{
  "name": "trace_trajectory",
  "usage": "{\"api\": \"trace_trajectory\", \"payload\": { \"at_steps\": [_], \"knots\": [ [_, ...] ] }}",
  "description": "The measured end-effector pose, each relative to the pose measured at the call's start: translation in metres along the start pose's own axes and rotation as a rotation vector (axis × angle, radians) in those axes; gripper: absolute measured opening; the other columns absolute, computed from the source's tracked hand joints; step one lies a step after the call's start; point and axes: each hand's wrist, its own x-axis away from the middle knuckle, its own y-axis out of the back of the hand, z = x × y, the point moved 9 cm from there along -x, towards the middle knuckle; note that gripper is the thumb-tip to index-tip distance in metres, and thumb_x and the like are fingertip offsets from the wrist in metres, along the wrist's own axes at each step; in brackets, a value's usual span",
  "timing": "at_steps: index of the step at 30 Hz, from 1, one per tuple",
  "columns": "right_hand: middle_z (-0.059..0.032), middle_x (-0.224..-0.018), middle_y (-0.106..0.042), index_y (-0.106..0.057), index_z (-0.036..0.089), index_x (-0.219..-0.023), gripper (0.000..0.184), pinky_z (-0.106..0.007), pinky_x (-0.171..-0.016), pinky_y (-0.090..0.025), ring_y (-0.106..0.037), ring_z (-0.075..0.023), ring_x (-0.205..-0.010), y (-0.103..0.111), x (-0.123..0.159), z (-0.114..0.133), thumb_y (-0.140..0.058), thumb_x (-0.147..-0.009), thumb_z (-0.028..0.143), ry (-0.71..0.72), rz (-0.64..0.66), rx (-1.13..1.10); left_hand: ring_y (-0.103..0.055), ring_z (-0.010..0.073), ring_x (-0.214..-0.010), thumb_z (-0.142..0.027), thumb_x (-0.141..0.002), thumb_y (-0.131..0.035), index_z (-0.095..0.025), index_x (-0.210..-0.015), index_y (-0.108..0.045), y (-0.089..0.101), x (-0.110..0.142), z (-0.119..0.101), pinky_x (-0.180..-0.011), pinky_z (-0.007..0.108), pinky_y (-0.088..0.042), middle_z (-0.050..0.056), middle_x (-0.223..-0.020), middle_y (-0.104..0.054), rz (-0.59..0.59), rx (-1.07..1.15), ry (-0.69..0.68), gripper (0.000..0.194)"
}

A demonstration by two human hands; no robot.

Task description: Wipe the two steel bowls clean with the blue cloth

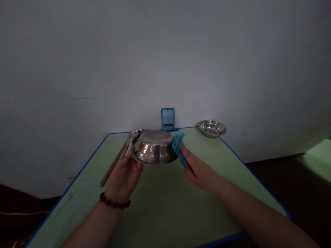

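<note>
A shiny metal bowl (155, 148) is held upside down above the middle of the table. My left hand (124, 174) grips its rim from the left, with some fingers hidden beneath it. A dark red bracelet circles the left wrist. My right hand (198, 170) is closed on a blue cloth (178, 144), which presses against the bowl's right side. Behind my left hand lie a brown wooden stick-like utensil (112, 167) and some metal cutlery (133, 135), partly covered by the bowl.
A second metal bowl (212, 128) sits upright at the table's back right corner. A device with a lit, blurred screen (168, 119) leans against the wall (165, 62) at the back. The pale green table (165, 206) has a blue edge.
</note>
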Motion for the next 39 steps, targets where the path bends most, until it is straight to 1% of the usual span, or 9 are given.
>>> {"api": "trace_trajectory", "payload": {
  "at_steps": [3,6,9,14,18,25,32,36,39],
  "knots": [
    [-0.0064,-0.151,-0.009,0.010,0.020,-0.143,0.080,-0.040,-0.108,-0.031,-0.019,-0.0191,-0.136,0.000,0.000,0.002,-0.033,-0.078,0.000,0.017,0.011,0.029,-0.070,0.0164,-0.078,-0.012,-0.094,-0.023,-0.016,-0.129,-0.044,0.001,-0.001,0.001,-0.069,0.021,-0.058,0.007,-0.084,-0.074,-0.001,0.010,0.015,0.041],
    [-0.0068,-0.151,-0.009,0.010,0.019,-0.143,0.080,-0.039,-0.108,-0.031,-0.018,-0.0187,-0.136,-0.001,0.000,0.003,-0.033,-0.078,0.000,0.011,0.021,0.044,-0.070,0.0166,-0.077,-0.013,-0.094,-0.023,-0.015,-0.132,-0.040,0.001,-0.001,0.001,-0.068,0.022,-0.058,0.008,-0.084,-0.074,-0.005,0.010,0.016,0.042],
    [-0.0070,-0.151,-0.010,0.010,0.020,-0.143,0.080,-0.039,-0.108,-0.031,-0.018,-0.0193,-0.136,-0.002,0.000,0.003,-0.033,-0.078,0.000,0.006,0.029,0.046,-0.070,0.0168,-0.076,-0.012,-0.094,-0.022,-0.014,-0.137,-0.031,-0.001,0.000,0.000,-0.067,0.022,-0.058,0.009,-0.086,-0.074,-0.003,0.002,-0.005,0.045],
    [-0.0069,-0.151,-0.009,0.009,0.020,-0.143,0.080,-0.041,-0.108,-0.031,-0.017,-0.0205,-0.136,-0.002,0.000,0.005,-0.033,-0.078,-0.001,0.016,0.035,0.043,-0.070,0.0166,-0.077,-0.013,-0.094,-0.023,-0.013,-0.143,-0.013,-0.001,0.001,0.001,-0.066,0.021,-0.058,0.009,-0.085,-0.074,0.008,0.020,0.020,0.050],
    [-0.0059,-0.151,-0.007,0.008,0.021,-0.143,0.080,-0.041,-0.108,-0.030,-0.016,-0.0208,-0.136,-0.002,0.000,0.006,-0.033,-0.078,-0.002,0.034,0.035,0.028,-0.070,0.0162,-0.081,-0.014,-0.094,-0.022,-0.016,-0.142,-0.016,-0.002,0.000,0.002,-0.072,0.021,-0.057,0.009,-0.091,-0.074,0.033,0.051,0.031,0.049],
    [-0.0050,-0.151,-0.005,0.008,0.022,-0.143,0.081,-0.043,-0.108,-0.030,-0.016,-0.0214,-0.136,-0.004,0.001,0.006,-0.034,-0.078,-0.001,0.042,0.047,0.028,-0.070,0.0177,-0.080,-0.013,-0.094,-0.023,-0.015,-0.142,-0.016,-0.001,0.000,0.000,-0.068,0.022,-0.058,0.009,-0.085,-0.074,-0.009,0.022,0.004,0.049],
    [-0.0087,-0.151,-0.007,0.008,0.020,-0.143,0.080,-0.046,-0.107,-0.029,-0.015,-0.0222,-0.136,-0.004,0.001,0.007,-0.035,-0.077,0.000,0.038,0.076,0.038,-0.071,0.0154,-0.073,-0.013,-0.094,-0.023,-0.012,-0.141,-0.022,0.000,0.001,0.001,-0.065,0.020,-0.058,0.009,-0.084,-0.074,-0.034,0.027,0.009,0.047],
    [-0.0100,-0.151,-0.008,0.007,0.018,-0.143,0.078,-0.047,-0.107,-0.029,-0.015,-0.0221,-0.136,-0.003,0.000,0.010,-0.034,-0.078,0.000,0.042,0.082,0.057,-0.070,0.0140,-0.073,-0.014,-0.094,-0.025,-0.015,-0.139,-0.027,0.001,0.000,0.002,-0.069,0.019,-0.057,0.010,-0.097,-0.072,-0.015,0.048,0.024,0.046],
    [-0.0096,-0.151,-0.007,0.009,0.020,-0.143,0.079,-0.048,-0.106,-0.031,-0.015,-0.0226,-0.136,-0.003,0.000,0.012,-0.033,-0.078,0.000,0.047,0.089,0.074,-0.070,0.0138,-0.074,-0.014,-0.093,-0.026,-0.017,-0.140,-0.025,0.002,0.000,0.003,-0.070,0.019,-0.057,0.012,-0.107,-0.069,0.003,0.063,0.047,0.047]
  ]
}}
